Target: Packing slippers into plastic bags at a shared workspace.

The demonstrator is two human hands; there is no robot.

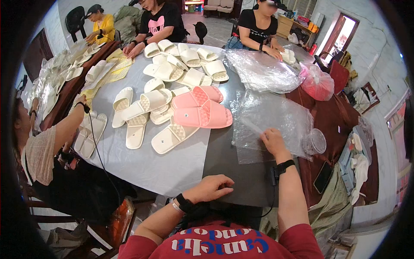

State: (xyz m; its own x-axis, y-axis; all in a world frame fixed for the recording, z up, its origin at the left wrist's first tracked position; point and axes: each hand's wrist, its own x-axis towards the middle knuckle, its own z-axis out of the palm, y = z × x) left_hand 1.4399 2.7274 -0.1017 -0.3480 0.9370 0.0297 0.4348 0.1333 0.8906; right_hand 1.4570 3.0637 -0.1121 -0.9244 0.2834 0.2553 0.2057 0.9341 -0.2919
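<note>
My right hand (272, 140) rests on a stack of clear plastic bags (269, 116) at the right of the table, fingers pinching the top bag's near edge. My left hand (213, 187) lies loosely curled on the table's near edge (224, 172), holding nothing. Two pink slippers (202, 108) lie side by side just beyond, left of the bags. Several cream slippers (148, 112) are spread over the grey table cover further left and back.
Other people sit around the table: one at the left reaching to slippers, three at the far side. A second pile of clear bags (261, 71), a pink bag (318, 83), a clear round lid (315, 141) and a phone (322, 177) lie at the right.
</note>
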